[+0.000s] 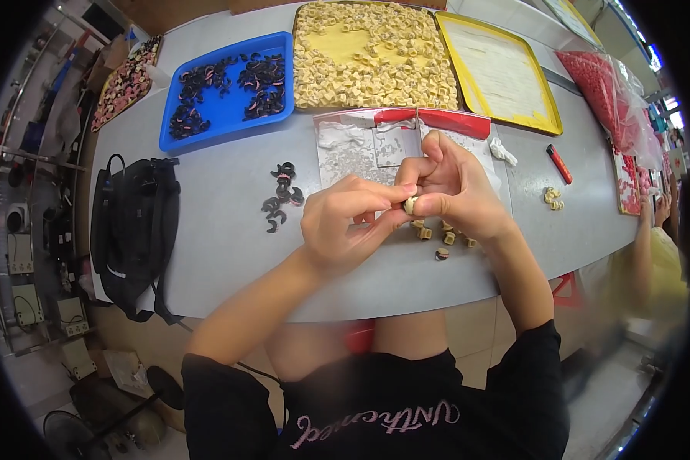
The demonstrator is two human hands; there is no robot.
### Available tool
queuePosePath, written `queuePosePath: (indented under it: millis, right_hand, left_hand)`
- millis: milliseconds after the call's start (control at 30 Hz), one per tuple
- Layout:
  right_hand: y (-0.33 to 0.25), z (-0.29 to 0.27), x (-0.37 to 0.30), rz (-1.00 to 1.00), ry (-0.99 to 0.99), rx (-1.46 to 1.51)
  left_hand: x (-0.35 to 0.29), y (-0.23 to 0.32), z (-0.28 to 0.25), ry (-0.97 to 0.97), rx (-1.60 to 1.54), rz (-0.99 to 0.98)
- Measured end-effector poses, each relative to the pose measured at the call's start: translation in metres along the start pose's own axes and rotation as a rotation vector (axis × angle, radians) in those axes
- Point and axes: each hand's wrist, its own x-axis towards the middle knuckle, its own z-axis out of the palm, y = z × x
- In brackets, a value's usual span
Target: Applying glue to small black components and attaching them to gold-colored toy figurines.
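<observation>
In front of my chest, over the grey table [245,280], my left hand [345,221] and my right hand [466,190] meet. Thumbs and fingertips of both pinch one small cream-coloured piece [410,205] with a dark part; fingers cover most of it. Below my right hand lie several small cream-and-dark pieces [442,254], some partly hidden by it. Left of my left hand is a loose group of black curved pieces [284,193]. Behind the hands lies a white-and-red sheet [345,157] with grey smudges.
At the back stand a blue tray [234,130] of black pieces, a yellow tray [345,47] of cream pieces and a yellow-rimmed tray [514,115]. A black bag [136,234] lies left. Rightward are a red-and-black stick-like object [560,164], cream pieces [553,199] and another person's arm [642,253].
</observation>
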Motion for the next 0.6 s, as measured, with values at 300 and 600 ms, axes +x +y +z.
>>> queuePosePath:
  millis: [300, 600]
  right_hand:
    - [-0.006, -0.006, 0.000, 0.014, -0.188, 0.151]
    - [-0.012, -0.003, -0.004, 0.068, -0.238, 0.163]
  left_hand:
    - [-0.001, 0.007, 0.006, 0.044, -0.094, 0.012]
    - [-0.003, 0.016, 0.003, -0.084, 0.013, 0.071]
